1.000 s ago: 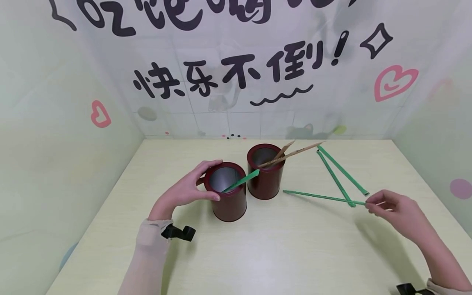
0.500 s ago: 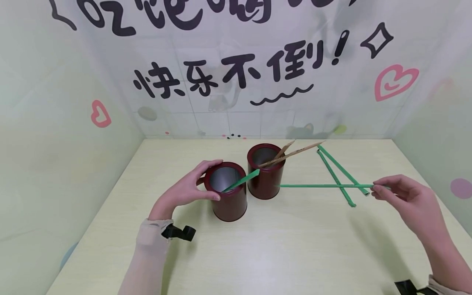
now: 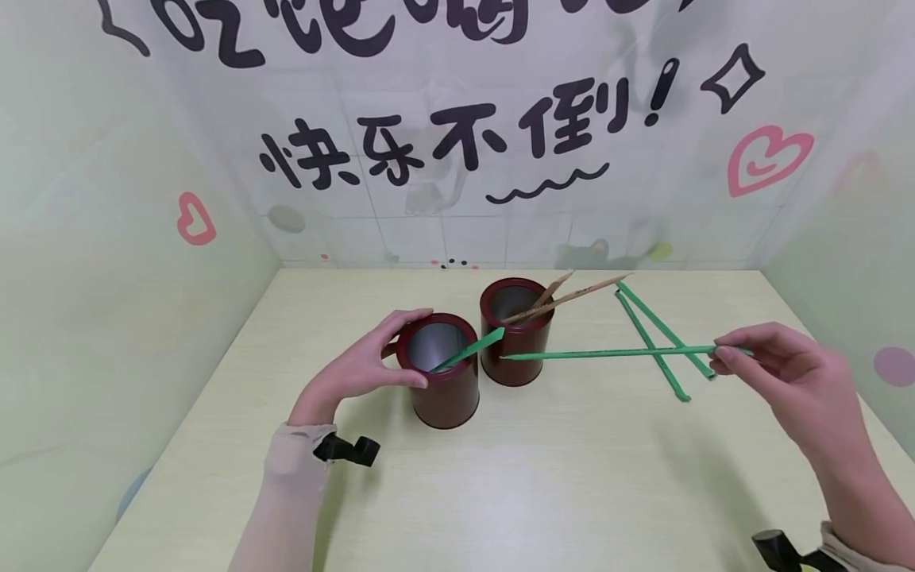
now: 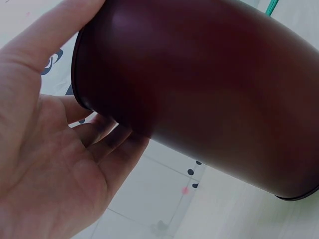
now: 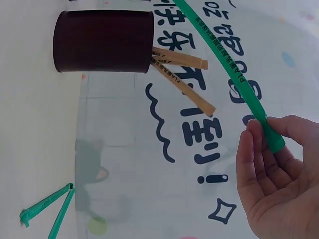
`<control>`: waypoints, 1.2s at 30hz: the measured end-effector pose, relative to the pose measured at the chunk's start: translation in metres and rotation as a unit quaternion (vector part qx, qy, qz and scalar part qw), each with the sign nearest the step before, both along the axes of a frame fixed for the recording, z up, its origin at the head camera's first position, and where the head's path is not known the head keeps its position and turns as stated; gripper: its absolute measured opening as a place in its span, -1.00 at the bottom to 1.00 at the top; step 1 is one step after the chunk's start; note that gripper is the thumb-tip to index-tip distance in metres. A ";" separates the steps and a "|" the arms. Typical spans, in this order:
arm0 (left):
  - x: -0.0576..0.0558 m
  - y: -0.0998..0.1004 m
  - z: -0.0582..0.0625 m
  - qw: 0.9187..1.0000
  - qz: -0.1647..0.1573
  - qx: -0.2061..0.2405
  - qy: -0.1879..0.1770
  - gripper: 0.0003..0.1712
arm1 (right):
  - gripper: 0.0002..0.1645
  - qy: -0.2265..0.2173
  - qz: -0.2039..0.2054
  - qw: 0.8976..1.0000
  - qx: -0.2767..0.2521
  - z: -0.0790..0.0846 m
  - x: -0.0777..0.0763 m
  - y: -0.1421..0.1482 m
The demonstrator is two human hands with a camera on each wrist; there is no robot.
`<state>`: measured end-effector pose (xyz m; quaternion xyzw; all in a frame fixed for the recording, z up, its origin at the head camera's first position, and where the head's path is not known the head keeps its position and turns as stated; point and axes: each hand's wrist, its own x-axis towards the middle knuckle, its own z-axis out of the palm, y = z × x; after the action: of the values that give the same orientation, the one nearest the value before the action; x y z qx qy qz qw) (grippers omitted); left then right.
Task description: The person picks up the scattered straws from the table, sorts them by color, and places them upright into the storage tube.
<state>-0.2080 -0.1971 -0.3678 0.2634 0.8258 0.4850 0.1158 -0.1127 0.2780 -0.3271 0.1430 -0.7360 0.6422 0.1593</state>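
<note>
My left hand [image 3: 360,365] grips the rim of a dark red canister [image 3: 445,403], thumb in front and fingers at the back. Out of that canister leans one green wrapped straw [image 3: 475,348]. In the left wrist view the canister [image 4: 199,94] fills most of the picture. Between thumb and fingers, my right hand [image 3: 797,385] pinches another green wrapped straw [image 3: 608,354] by one end, above the table. Its far tip overlaps the second dark red canister [image 3: 515,369] in the head view. Printed letters show on the held straw [image 5: 227,59] in the right wrist view.
Brown wrapped straws [image 3: 582,294] lean out of the second canister, behind and right of the first. Two green wrapped straws [image 3: 646,342] lie on the pale table [image 3: 543,485] at the right. A printed curtain [image 3: 322,238] hangs behind the table.
My right hand has lifted the green straw off the table area by the loose straws, and its far tip has moved left towards the canisters. My left hand has stayed on its canister.
</note>
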 end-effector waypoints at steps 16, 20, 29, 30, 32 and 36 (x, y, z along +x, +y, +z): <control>0.000 0.000 0.000 1.000 -0.002 0.004 0.001 0.02 | -0.74 0.051 0.033 0.996 -0.068 0.009 -0.008 -0.031; 0.000 0.000 0.000 1.000 -0.003 0.005 0.001 0.02 | -0.76 0.064 0.033 0.996 -0.054 0.012 -0.012 -0.039; 0.000 0.000 0.000 1.000 -0.002 0.007 0.000 0.02 | -0.82 0.075 0.027 0.997 0.001 0.018 -0.021 -0.065; 0.000 0.000 0.000 1.000 -0.002 0.007 0.001 0.02 | -0.82 0.077 0.023 0.997 0.012 0.019 -0.022 -0.068; 0.000 0.000 0.000 1.000 -0.001 0.007 0.001 0.02 | -0.83 0.080 0.009 0.996 0.037 0.020 -0.024 -0.076; 0.000 0.000 0.000 1.000 -0.001 0.008 0.000 0.02 | -0.80 0.101 -0.022 0.991 0.089 0.021 -0.028 -0.091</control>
<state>-0.2076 -0.1970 -0.3677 0.2654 0.8215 0.4917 0.1138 -0.1404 0.1872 -0.3058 0.2043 -0.7732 0.5533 0.2332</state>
